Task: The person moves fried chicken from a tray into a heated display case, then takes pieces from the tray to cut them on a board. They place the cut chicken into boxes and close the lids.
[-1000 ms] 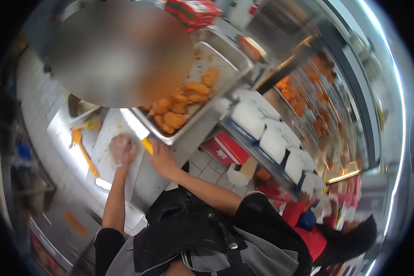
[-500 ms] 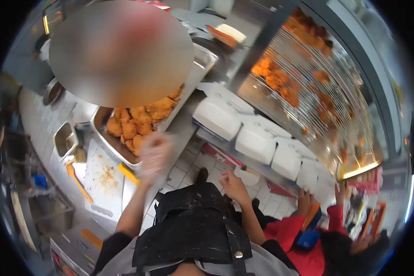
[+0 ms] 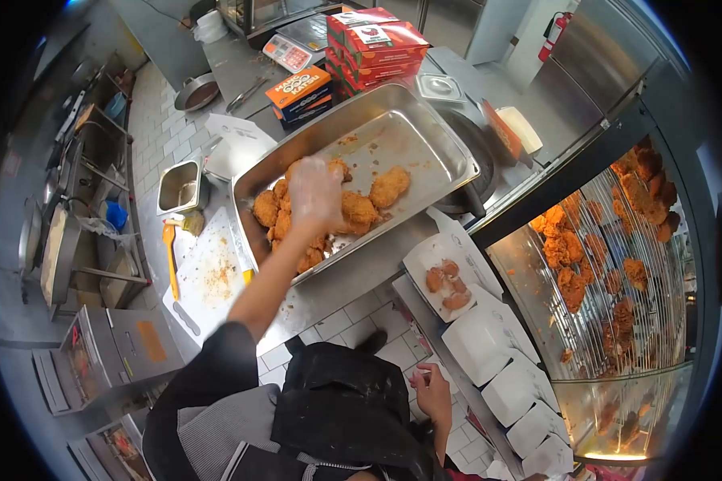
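Observation:
My left hand [image 3: 315,192], in a clear glove, reaches down onto fried chicken pieces [image 3: 289,216] in a deep metal tray [image 3: 449,152]. Its fingers are hidden behind the back of the hand, so any grip is out of sight. One chicken piece [image 3: 390,186] lies apart, to the right of the pile. Low in front of the black apron [image 3: 337,401], my bare right hand [image 3: 431,393] hangs with loosely bent fingers and nothing visible in it. It is closest to the row of white takeaway boxes [image 3: 477,341].
Several brown pieces lie in the end box [image 3: 449,282]. To the right stands a glass warmer [image 3: 618,272] with fried chicken on racks. A crumb-covered white board [image 3: 208,280], an orange-handled brush [image 3: 171,256] and a small metal pan [image 3: 180,188] are at left. Red cartons [image 3: 377,48] stand behind.
My left hand has gone from the tray's near corner onto the chicken. The view has shifted, showing more of the tray and the end box's contents. The red-clothed person has mostly left view.

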The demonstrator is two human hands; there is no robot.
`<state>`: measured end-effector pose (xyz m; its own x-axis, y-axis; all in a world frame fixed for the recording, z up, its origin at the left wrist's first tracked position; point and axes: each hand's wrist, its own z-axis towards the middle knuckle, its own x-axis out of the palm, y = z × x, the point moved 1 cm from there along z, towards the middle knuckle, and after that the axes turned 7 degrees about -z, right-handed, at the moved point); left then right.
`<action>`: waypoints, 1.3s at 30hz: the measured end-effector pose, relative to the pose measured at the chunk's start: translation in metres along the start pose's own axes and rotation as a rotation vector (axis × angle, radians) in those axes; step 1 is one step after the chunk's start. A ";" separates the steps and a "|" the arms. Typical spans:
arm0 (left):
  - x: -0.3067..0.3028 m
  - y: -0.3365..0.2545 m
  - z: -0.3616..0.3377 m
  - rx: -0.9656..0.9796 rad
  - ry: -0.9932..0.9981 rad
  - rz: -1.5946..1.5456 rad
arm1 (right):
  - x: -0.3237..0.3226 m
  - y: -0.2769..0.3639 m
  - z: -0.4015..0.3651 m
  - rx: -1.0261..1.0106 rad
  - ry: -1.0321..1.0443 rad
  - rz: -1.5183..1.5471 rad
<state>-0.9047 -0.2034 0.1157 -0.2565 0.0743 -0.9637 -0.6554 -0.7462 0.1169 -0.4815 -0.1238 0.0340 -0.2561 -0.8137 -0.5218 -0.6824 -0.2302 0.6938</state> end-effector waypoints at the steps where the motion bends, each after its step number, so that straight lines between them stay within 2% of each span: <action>1: 0.024 0.023 0.022 0.001 0.235 -0.089 | 0.001 0.002 0.003 -0.005 0.031 -0.031; 2: 0.038 0.024 0.030 -0.005 0.232 -0.092 | 0.001 0.005 0.006 -0.011 0.056 -0.062; 4: 0.054 0.015 0.047 -0.159 0.429 0.055 | 0.001 0.022 0.010 -0.021 0.052 -0.098; 5: 0.058 0.012 0.050 -0.155 0.426 0.049 | 0.004 0.029 0.008 -0.020 0.059 -0.132; 7: 0.056 0.016 0.048 -0.265 0.285 -0.075 | 0.017 0.035 0.008 -0.076 0.038 -0.179; 8: 0.055 0.023 0.045 -0.274 0.279 -0.086 | 0.023 0.039 0.010 -0.139 0.020 -0.228; 10: 0.035 0.039 0.030 -0.296 -0.063 -0.302 | 0.042 0.066 0.008 -0.253 0.082 -0.189; 11: 0.025 0.052 0.011 -0.315 -0.056 -0.308 | 0.055 0.086 0.007 -0.298 0.148 -0.196; 13: -0.007 0.097 -0.049 -0.436 -0.203 -0.547 | 0.090 0.131 0.005 -0.381 0.358 -0.136; 15: -0.037 0.137 -0.135 -0.564 -0.066 -0.694 | 0.144 0.163 0.008 -0.626 0.454 -0.084; 17: -0.028 0.177 -0.211 -0.773 0.089 -0.630 | 0.210 0.181 0.016 -0.839 0.404 -0.134; 18: 0.004 0.199 -0.240 -0.787 0.084 -0.625 | 0.240 0.196 0.020 -0.859 0.225 -0.296; 19: 0.053 0.216 -0.270 -0.691 0.095 -0.634 | 0.265 0.208 0.026 -0.870 0.044 -0.459; 20: 0.079 0.228 -0.293 -0.600 0.107 -0.648 | 0.290 0.211 0.045 -0.855 -0.100 -0.569; 21: 0.078 0.231 -0.304 -0.623 0.106 -0.653 | 0.312 0.216 0.061 -0.842 -0.244 -0.677; 22: 0.075 0.229 -0.307 -0.494 -0.005 -0.573 | 0.322 0.226 0.070 -0.660 -0.082 -0.701; 23: 0.074 0.229 -0.313 -0.371 -0.111 -0.493 | 0.331 0.226 0.084 -0.590 -0.016 -0.626; 24: 0.083 0.233 -0.327 -0.401 -0.113 -0.503 | 0.336 0.223 0.095 -0.519 0.049 -0.559; 25: 0.098 0.234 -0.340 -0.434 -0.282 -0.670 | 0.334 0.222 0.095 -0.531 0.065 -0.588; 26: 0.114 0.234 -0.352 -0.466 -0.459 -0.829 | 0.330 0.220 0.092 -0.693 -0.067 -0.606; 27: 0.127 0.233 -0.362 -0.535 -0.339 -1.065 | 0.327 0.217 0.087 -0.852 -0.197 -0.611; 28: 0.132 0.235 -0.366 -0.563 -0.345 -1.071 | 0.315 0.225 0.073 -0.863 -0.177 -0.630; 30: 0.141 0.235 -0.359 -0.363 -0.431 -1.003 | 0.281 0.252 0.036 -0.478 0.226 -0.480; 31: 0.139 0.234 -0.356 -0.388 -0.453 -1.057 | 0.279 0.249 0.034 -0.483 0.239 -0.512; 32: 0.137 0.230 -0.353 -0.420 -0.463 -1.068 | 0.277 0.245 0.032 -0.571 0.250 -0.599; 33: 0.139 0.229 -0.352 -0.500 -0.536 -1.086 | 0.278 0.244 0.033 -0.664 0.262 -0.678; 35: 0.138 0.229 -0.355 -0.596 -0.619 -1.087 | 0.274 0.244 0.046 -0.717 0.292 -0.797; 37: 0.139 0.231 -0.356 -0.535 -0.494 -0.983 | 0.273 0.256 0.053 -0.771 0.311 -0.899; 39: 0.137 0.231 -0.355 -0.564 -0.512 -0.995 | 0.266 0.265 0.054 -0.731 0.401 -0.877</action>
<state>-0.8385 -0.6004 -0.0748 -0.1541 0.9215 -0.3564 -0.3606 -0.3883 -0.8481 -0.7677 -0.3725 0.0520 0.4184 -0.3082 -0.8544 0.0631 -0.9285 0.3658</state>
